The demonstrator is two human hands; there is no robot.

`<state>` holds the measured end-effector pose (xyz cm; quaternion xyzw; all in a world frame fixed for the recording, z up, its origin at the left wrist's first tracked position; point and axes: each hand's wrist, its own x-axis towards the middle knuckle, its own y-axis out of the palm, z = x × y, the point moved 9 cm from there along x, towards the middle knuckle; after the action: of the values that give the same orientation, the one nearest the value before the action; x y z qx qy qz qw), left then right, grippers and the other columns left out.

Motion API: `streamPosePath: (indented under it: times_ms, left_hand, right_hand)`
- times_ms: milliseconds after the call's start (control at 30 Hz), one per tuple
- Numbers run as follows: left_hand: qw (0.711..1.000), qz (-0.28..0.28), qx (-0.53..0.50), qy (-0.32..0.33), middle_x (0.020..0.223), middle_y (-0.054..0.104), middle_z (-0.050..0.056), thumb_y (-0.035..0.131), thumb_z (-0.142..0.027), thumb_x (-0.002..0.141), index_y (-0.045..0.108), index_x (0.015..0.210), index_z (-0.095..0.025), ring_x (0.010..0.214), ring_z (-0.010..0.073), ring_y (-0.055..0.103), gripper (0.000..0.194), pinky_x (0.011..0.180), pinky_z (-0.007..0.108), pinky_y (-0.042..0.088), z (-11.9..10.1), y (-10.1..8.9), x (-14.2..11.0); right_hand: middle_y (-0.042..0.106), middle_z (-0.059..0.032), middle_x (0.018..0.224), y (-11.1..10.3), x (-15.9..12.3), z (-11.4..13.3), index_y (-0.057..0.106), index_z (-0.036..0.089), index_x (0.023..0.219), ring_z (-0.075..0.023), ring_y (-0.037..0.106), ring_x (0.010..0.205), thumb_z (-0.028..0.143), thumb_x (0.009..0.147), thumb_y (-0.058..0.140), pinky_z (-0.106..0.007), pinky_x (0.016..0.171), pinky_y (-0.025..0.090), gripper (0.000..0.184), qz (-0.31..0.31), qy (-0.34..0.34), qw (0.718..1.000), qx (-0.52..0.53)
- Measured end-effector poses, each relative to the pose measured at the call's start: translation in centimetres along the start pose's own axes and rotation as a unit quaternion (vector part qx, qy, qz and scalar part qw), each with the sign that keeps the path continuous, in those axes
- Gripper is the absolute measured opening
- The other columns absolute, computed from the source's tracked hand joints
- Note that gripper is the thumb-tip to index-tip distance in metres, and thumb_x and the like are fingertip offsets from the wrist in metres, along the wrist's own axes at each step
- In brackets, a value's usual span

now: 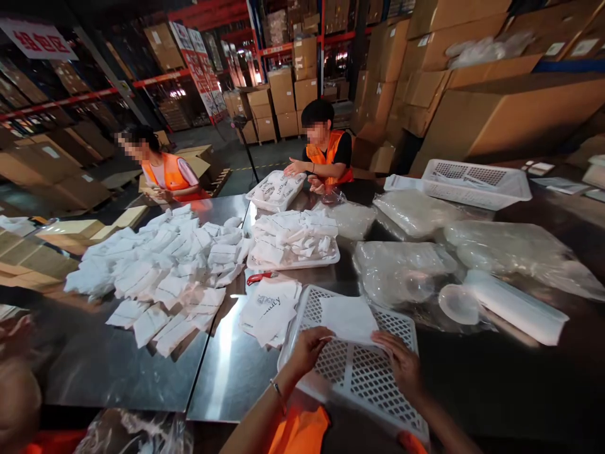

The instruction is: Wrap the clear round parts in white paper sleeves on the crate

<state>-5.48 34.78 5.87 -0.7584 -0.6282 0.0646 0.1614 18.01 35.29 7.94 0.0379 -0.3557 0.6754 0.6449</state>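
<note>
A flat white sheet-like piece (348,317), perhaps a paper or cloth pouch, is held level by its near corners. My left hand (311,348) pinches its left corner, and my right hand (401,360) grips the right one. Both hands are over a white plastic lattice basket (348,372), whose slotted bottom shows around the piece. Left of the basket lies a loose stack of white pieces (268,310), the top one printed with dark lettering. A red-handled tool (261,277) rests just behind that stack; its kind is unclear.
White folded packets form a large heap (165,258) on the metal table (241,378). More fill a white tray (295,261). Clear plastic bags (401,265) and a white sleeve of cups (517,306) lie right. Two people in orange vests (338,154) work across the table.
</note>
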Motion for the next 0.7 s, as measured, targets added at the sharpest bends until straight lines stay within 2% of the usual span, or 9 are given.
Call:
streamPosePath:
  times_ms: [67, 100, 167, 233, 333, 433, 567, 700]
  left_hand:
    - [1.0, -0.008, 0.013, -0.009, 0.092, 0.074, 0.009, 0.045, -0.062, 0.091, 0.074, 0.094, -0.019, 0.089, 0.0217, 0.067, 0.053, 0.083, 0.032, 0.051, 0.2, -0.3, -0.1]
    - [0.999, -0.016, 0.022, -0.025, 0.085, 0.073, 0.008, 0.042, -0.064, 0.091, 0.074, 0.088, -0.018, 0.082, 0.021, 0.066, 0.056, 0.079, 0.032, 0.05, 0.5, -0.4, -0.2]
    - [0.995, -0.057, 0.04, -0.066, 0.073, 0.068, 0.007, 0.036, -0.069, 0.091, 0.07, 0.074, -0.017, 0.071, 0.0202, 0.061, 0.064, 0.07, 0.031, 0.048, 1.1, -0.7, -0.4]
    - [0.988, -0.109, 0.038, -0.107, 0.066, 0.063, 0.007, 0.031, -0.071, 0.09, 0.062, 0.064, -0.018, 0.066, 0.0196, 0.057, 0.067, 0.065, 0.031, 0.045, 1.6, -0.7, -0.7]
    - [0.972, -0.171, 0.013, -0.161, 0.059, 0.056, 0.004, 0.027, -0.075, 0.088, 0.05, 0.058, -0.021, 0.06, 0.0182, 0.052, 0.066, 0.06, 0.03, 0.04, 2.3, -0.2, -1.3]
    - [0.963, -0.199, 0.027, -0.182, 0.059, 0.055, 0.005, 0.021, -0.077, 0.087, 0.045, 0.06, -0.022, 0.057, 0.019, 0.049, 0.066, 0.058, 0.032, 0.036, 2.5, 0.1, -1.6]
    - [0.961, -0.192, 0.087, -0.178, 0.065, 0.06, 0.008, 0.018, -0.068, 0.093, 0.047, 0.064, -0.022, 0.061, 0.0214, 0.052, 0.061, 0.061, 0.034, 0.034, 2.5, 0.2, -1.6]
    - [0.957, -0.159, 0.173, -0.171, 0.067, 0.064, 0.01, 0.02, -0.054, 0.097, 0.052, 0.065, -0.021, 0.061, 0.0224, 0.055, 0.056, 0.062, 0.034, 0.035, 2.6, 0.5, -1.2]
  right_hand:
    - [0.073, -0.0064, 0.091, 0.3, 0.1, -0.8, 0.076, 0.024, 0.086, -0.0219, 0.069, 0.09, 0.037, 0.086, 0.054, -0.031, 0.083, 0.058, 0.026, 0.001, 0.071, 0.997, 0.031]
    - [0.072, -0.0075, 0.086, 0.4, 0.0, -1.5, 0.075, 0.022, 0.081, -0.0226, 0.069, 0.084, 0.046, 0.084, 0.056, -0.031, 0.078, 0.058, 0.031, -0.005, 0.118, 0.992, 0.04]
    - [0.07, -0.0085, 0.077, 0.8, -0.6, -2.7, 0.072, 0.019, 0.075, -0.0226, 0.067, 0.073, 0.06, 0.079, 0.056, -0.029, 0.066, 0.057, 0.044, -0.021, 0.205, 0.978, 0.041]
    - [0.066, -0.0074, 0.065, 1.2, -1.0, -3.2, 0.068, 0.018, 0.069, -0.0207, 0.062, 0.06, 0.069, 0.078, 0.052, -0.028, 0.054, 0.052, 0.055, -0.032, 0.25, 0.967, 0.023]
    - [0.054, -0.0042, 0.05, 1.5, -1.3, -3.2, 0.058, 0.019, 0.057, -0.0171, 0.05, 0.048, 0.077, 0.079, 0.042, -0.028, 0.045, 0.041, 0.064, -0.038, 0.274, 0.961, -0.017]
    - [0.05, -0.0038, 0.047, 1.5, -1.1, -3.0, 0.055, 0.019, 0.056, -0.0165, 0.045, 0.046, 0.08, 0.079, 0.036, -0.029, 0.046, 0.037, 0.068, -0.037, 0.28, 0.958, -0.054]
    - [0.051, -0.0054, 0.048, 1.3, -0.8, -3.0, 0.056, 0.019, 0.057, -0.0178, 0.047, 0.047, 0.084, 0.078, 0.029, -0.031, 0.048, 0.037, 0.073, -0.028, 0.278, 0.956, -0.084]
    - [0.052, -0.0054, 0.048, 1.5, -0.6, -3.4, 0.051, 0.021, 0.054, -0.0168, 0.047, 0.046, 0.081, 0.081, 0.027, -0.03, 0.048, 0.037, 0.071, -0.01, 0.267, 0.958, -0.1]
